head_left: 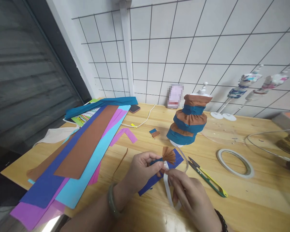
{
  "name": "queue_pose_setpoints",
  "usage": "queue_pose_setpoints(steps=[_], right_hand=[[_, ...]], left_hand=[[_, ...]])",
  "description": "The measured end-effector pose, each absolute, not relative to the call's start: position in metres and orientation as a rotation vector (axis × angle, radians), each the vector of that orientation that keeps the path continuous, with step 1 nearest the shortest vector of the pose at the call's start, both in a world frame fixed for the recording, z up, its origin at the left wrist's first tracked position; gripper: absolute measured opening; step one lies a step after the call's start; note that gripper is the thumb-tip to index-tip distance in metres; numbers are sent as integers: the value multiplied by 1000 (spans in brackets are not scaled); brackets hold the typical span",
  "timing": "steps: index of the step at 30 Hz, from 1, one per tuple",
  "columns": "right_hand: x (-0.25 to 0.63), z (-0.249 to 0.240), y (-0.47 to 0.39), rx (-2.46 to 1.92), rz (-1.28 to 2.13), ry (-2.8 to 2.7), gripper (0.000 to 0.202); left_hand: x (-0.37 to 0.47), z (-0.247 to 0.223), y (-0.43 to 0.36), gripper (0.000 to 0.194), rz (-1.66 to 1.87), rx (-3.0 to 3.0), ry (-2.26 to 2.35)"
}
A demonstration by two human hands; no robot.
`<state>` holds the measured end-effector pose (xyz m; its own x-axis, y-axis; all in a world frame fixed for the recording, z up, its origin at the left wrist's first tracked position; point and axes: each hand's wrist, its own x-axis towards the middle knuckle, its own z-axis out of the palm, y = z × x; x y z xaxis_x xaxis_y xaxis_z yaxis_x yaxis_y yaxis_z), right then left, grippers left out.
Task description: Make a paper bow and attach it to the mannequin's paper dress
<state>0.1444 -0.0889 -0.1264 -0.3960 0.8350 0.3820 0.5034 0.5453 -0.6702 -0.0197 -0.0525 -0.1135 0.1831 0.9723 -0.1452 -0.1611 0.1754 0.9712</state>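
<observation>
A pleated paper fan [168, 155], brown with a teal part, is pinched at its gathered end by my left hand [145, 167], whose wrist wears a green bangle. My right hand [193, 193] grips a strip of white tape [167, 187] just below the fan. The tape's upper end touches the fan's gathered base. Under both hands lies a dark blue paper strip [147, 188]. To the right of my right hand rest yellow-and-green thread snips [207, 176]. Behind the hands stands a small dress form [188, 119] wrapped in brown and teal paper.
Coloured paper strips [87, 154] pile up on the left, overhanging the table edge. A tape roll [235, 163] lies at right. Two small mannequins [244, 85] stand near the tiled wall. A phone [134, 109], a white cable [147, 119] and paper scraps [155, 132] lie farther back.
</observation>
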Motion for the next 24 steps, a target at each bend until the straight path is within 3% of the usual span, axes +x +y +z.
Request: queue_pose_setpoints(steps=[15,24], right_hand=[[140,-123,-91,-1163,804,-2042,23],[146,-122,-90,-1052,498,-2265,16]], left_hand=[[-21,-116,-55,14,1103,1196,1067],[-22,-118,-55,9,1202,1335,1048]])
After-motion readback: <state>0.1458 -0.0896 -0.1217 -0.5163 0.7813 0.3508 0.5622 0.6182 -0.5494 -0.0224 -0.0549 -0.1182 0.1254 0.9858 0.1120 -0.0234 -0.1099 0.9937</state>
